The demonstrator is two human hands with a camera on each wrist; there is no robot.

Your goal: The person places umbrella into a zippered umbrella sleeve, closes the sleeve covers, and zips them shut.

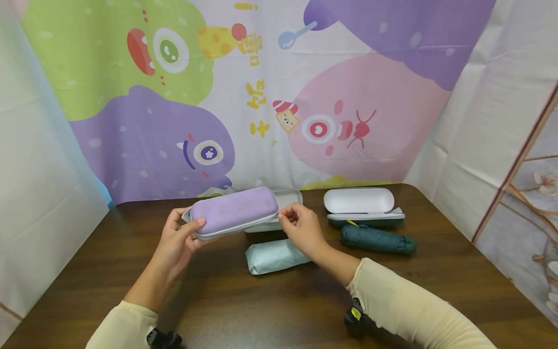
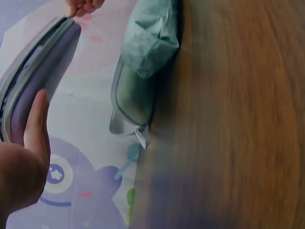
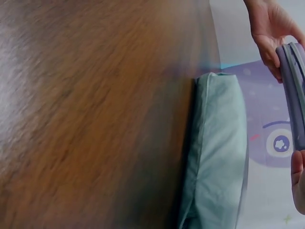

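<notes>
My left hand (image 1: 179, 242) holds a purple zip case (image 1: 235, 209) by its left end, the thumb on the case's outer face. The case is raised above the table, its long zipped edge tilted toward me. In the left wrist view, a gap shows along the zip of the purple case (image 2: 53, 71). At the case's right end my right hand (image 1: 303, 229) pinches the zipper end between thumb and fingertips. A folded pale green umbrella (image 1: 274, 257) lies on the table below the case, partly covered by my right hand.
An open grey-green case (image 1: 291, 196) stands behind the purple one. To the right sits an open dark green case (image 1: 359, 200) with a white lining, a folded dark green umbrella (image 1: 377, 240) in front of it. A printed cloth (image 1: 257, 160) hangs behind the wooden table (image 1: 244, 310).
</notes>
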